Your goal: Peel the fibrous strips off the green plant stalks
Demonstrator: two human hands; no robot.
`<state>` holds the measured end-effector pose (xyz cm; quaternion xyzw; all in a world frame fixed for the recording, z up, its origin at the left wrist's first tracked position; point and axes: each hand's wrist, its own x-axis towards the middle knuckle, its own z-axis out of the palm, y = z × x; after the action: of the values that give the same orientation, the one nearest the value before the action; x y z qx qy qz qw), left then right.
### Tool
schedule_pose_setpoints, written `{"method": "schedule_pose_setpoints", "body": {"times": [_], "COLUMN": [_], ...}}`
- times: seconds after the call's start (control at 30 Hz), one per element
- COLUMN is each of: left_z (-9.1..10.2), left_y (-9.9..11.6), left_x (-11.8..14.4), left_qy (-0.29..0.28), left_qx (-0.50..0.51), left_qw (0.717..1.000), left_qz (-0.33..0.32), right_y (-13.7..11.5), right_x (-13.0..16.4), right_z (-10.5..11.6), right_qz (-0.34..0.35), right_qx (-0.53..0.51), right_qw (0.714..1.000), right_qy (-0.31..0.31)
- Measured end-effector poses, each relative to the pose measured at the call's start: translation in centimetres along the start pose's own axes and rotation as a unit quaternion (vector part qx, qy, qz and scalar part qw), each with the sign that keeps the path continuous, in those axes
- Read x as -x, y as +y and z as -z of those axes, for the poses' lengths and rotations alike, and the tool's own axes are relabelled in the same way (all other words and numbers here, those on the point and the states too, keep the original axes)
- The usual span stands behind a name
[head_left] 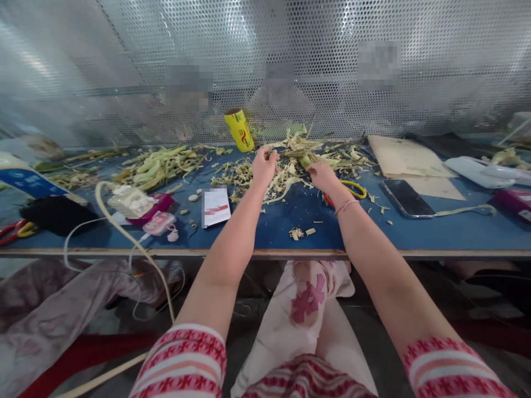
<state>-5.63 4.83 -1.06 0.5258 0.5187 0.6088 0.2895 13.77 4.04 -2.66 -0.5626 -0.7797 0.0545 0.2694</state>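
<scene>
My left hand (264, 167) is over a heap of dry, curled plant scraps (238, 176), its fingers pinched together; what they hold, if anything, is too small to make out. To its right, my right hand (324, 176) has its fingers closed at the near end of a greenish plant strip (306, 159), which looks like husk. More pale strips (301, 142) lie tangled behind both hands. Under my right wrist, scissors with red and yellow handles (357, 189) are partly hidden. A yellow cardboard tube (239, 130) stands tilted behind my left hand.
Left are a husk pile (161, 166), a white card (216, 207), a pink case (160, 222), a black pouch (58, 217) and a cable (124, 225). A phone (407, 198) and brown cardboard (409, 156) lie right. A perforated metal panel (315, 72) stands behind. Another person's legs (83, 298) show left.
</scene>
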Motion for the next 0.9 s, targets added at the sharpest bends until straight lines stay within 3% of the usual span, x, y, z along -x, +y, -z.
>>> {"method": "schedule_pose_setpoints", "body": {"times": [0.13, 0.37, 0.57, 0.63, 0.7, 0.77, 0.9], "left_z": [0.4, 1.3, 1.8, 1.9, 1.9, 1.9, 1.9], "left_y": [0.1, 1.7, 1.4, 1.3, 1.3, 1.4, 1.9], "left_x": [-0.1, 0.1, -0.1, -0.1, 0.0, 0.2, 0.5], "left_qy": [0.024, -0.087, -0.129, -0.144, -0.157, -0.169, -0.181], "left_qx": [0.087, 0.296, 0.368, 0.373, 0.374, 0.371, 0.364], "left_qw": [0.995, 0.931, 0.889, 0.886, 0.883, 0.879, 0.874], "left_qz": [0.041, 0.197, 0.240, 0.235, 0.238, 0.247, 0.265], "right_y": [1.4, 1.6, 0.2, -0.1, -0.4, -0.9, -2.3], "right_x": [0.0, 0.7, 1.5, 1.4, 1.2, 1.1, 1.1], "right_z": [-0.6, 0.0, 1.3, 0.8, -0.1, -1.2, -2.4], "right_qz": [-0.035, -0.071, -0.141, -0.099, -0.007, 0.078, 0.125], "right_qx": [0.083, 0.102, 0.134, 0.137, 0.122, 0.103, 0.109], "right_qw": [0.995, 0.989, 0.978, 0.984, 0.992, 0.990, 0.980], "right_qy": [-0.051, -0.082, -0.075, -0.053, -0.035, -0.049, -0.109]}}
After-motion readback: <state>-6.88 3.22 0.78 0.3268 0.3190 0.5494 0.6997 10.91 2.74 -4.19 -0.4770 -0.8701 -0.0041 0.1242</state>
